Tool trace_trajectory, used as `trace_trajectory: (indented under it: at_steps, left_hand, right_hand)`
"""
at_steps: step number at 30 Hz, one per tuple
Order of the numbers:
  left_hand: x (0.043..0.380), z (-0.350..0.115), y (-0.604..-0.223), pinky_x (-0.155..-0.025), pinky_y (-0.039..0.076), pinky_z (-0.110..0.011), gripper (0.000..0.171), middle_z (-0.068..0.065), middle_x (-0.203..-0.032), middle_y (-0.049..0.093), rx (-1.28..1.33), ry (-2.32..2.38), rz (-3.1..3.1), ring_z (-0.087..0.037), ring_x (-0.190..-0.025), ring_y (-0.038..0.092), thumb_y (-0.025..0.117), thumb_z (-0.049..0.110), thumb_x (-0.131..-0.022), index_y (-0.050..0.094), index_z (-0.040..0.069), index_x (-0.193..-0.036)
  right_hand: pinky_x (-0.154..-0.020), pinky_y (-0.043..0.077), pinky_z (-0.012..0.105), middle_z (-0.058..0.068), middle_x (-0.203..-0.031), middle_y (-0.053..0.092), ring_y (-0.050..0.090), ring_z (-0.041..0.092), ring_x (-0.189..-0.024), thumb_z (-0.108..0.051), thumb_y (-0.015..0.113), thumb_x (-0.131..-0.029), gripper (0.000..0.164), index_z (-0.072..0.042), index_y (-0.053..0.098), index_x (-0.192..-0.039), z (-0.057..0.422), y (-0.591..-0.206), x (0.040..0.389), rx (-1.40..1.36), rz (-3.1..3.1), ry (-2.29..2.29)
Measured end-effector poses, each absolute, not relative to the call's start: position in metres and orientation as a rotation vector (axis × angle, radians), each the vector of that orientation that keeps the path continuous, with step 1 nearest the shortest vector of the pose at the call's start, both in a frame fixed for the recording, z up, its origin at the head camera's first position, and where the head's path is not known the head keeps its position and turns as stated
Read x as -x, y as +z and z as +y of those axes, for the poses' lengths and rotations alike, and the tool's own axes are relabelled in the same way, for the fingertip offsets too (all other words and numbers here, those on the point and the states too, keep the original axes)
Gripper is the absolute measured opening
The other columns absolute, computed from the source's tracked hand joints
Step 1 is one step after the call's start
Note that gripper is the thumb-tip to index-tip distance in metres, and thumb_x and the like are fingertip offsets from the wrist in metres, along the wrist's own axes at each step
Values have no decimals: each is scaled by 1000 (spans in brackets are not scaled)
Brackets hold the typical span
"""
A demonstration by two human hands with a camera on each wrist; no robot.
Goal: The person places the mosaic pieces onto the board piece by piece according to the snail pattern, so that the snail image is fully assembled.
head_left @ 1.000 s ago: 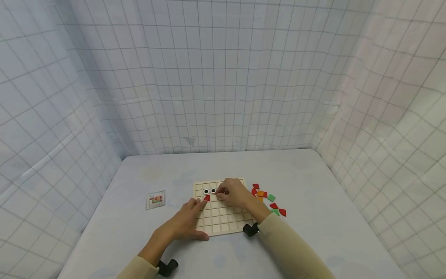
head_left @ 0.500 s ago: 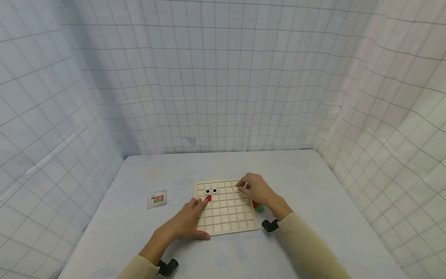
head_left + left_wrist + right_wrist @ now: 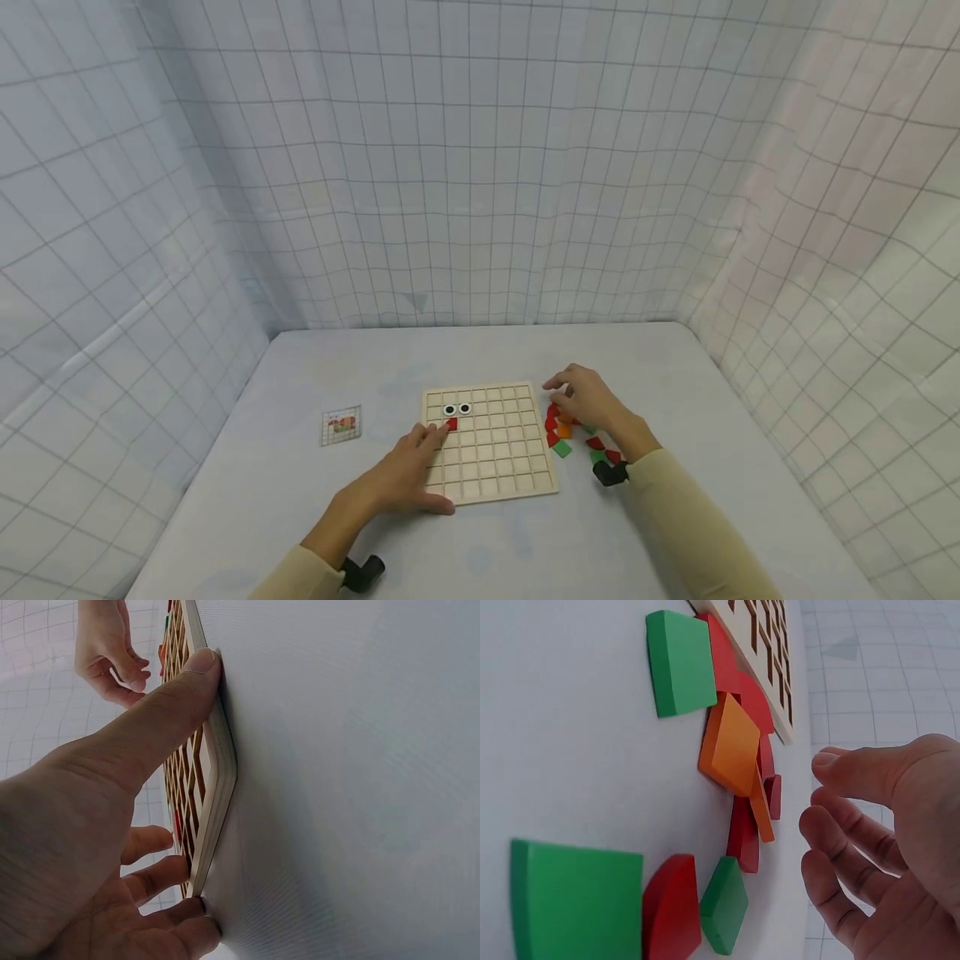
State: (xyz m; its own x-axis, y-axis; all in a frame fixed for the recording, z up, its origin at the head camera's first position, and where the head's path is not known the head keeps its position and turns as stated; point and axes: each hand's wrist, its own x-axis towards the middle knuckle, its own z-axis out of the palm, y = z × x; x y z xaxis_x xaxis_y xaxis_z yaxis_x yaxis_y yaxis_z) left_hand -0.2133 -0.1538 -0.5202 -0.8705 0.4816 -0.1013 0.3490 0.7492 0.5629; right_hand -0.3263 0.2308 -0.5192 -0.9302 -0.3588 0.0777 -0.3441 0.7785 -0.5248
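Observation:
A pale wooden grid board (image 3: pixel 491 458) lies on the table. Two white discs with black centres, like eyes (image 3: pixel 465 408), sit in its upper-left cells, with a red piece (image 3: pixel 452 424) just below. My left hand (image 3: pixel 405 471) rests over the board's near-left corner. Its thumb (image 3: pixel 202 664) touches the front edge, and its fingers spread along the left side, one reaching the red piece. Beyond the right edge, my right hand (image 3: pixel 588 398) hovers above loose pieces, fingers loosely bent and holding nothing. Among these are an orange piece (image 3: pixel 735 746), a green piece (image 3: pixel 682 664) and a red piece (image 3: pixel 671 907).
Left of the board lies a small gridded card (image 3: pixel 341 426) with a coloured picture. White table surface (image 3: pixel 480 558) stretches around the board. Grid-patterned curtains (image 3: pixel 480 192) stand behind and along both sides.
My right hand has let go of the second eye disc and moved right, off the board to the loose pieces. My left hand stays in place.

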Motion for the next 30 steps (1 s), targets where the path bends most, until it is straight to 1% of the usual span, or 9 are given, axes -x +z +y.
trace_trajectory:
  at_steps: [5,9,12,15,18,22,26,29,30]
  left_hand:
    - [214,-154,-519,-122,53,-67,133,-29,-164,50,-656,785,2720,-46,-144,58,109,49,-80,36,1,-179]
    - [214,-156,-518,-124,52,-69,132,-29,-166,49,-663,802,2709,-47,-147,57,109,49,-80,35,0,-179]
    - [215,-158,-518,-125,51,-69,133,-29,-168,48,-671,820,2696,-46,-149,56,109,47,-81,34,0,-180]
    - [215,-160,-517,-125,51,-69,133,-28,-170,48,-663,836,2683,-46,-150,55,109,46,-81,34,0,-180]
    - [214,-162,-516,-129,47,-71,132,-30,-176,44,-641,850,2667,-51,-159,51,109,45,-81,34,1,-181]
    - [212,-164,-517,-131,45,-73,132,-31,-181,38,-630,866,2652,-54,-165,45,109,45,-82,34,1,-181]
    - [212,-166,-520,-129,48,-71,132,-29,-178,43,-639,881,2658,-52,-162,50,110,43,-80,36,2,-181]
    - [212,-166,-521,-131,47,-70,132,-30,-179,43,-640,881,2666,-53,-164,48,111,43,-78,37,0,-179]
    - [212,-166,-521,-132,46,-70,132,-30,-181,42,-636,879,2668,-53,-167,46,111,43,-78,37,-1,-179]
  right_hand:
    - [-87,67,37,13,-129,76,73,19,-99,-12,77,-112,22,-9,88,-131,239,-520,330,575,2920,-830]
    - [-85,63,32,10,-125,76,68,16,-96,-9,78,-110,22,-10,88,-130,242,-520,331,533,2898,-803]
    - [-84,60,31,9,-125,78,64,16,-95,-8,78,-109,24,-11,88,-131,242,-522,331,499,2880,-806]
    - [-82,60,31,9,-125,79,64,17,-95,-8,79,-109,24,-11,88,-131,241,-524,332,485,2882,-805]
    - [-85,62,32,8,-123,79,66,18,-96,-9,81,-109,22,-11,88,-129,239,-525,332,464,2889,-815]
    - [-93,66,38,7,-120,80,68,18,-99,-11,84,-108,18,-11,88,-125,235,-526,330,435,2899,-839]
    - [-97,68,42,7,-119,80,70,19,-100,-10,85,-107,16,-10,87,-123,232,-528,327,415,2900,-841]
    - [-98,68,42,7,-119,80,70,19,-100,-11,85,-107,18,-10,86,-125,231,-528,327,402,2898,-830]
    - [-98,68,42,7,-119,79,69,19,-100,-11,85,-107,19,-10,86,-126,231,-528,327,402,2899,-826]
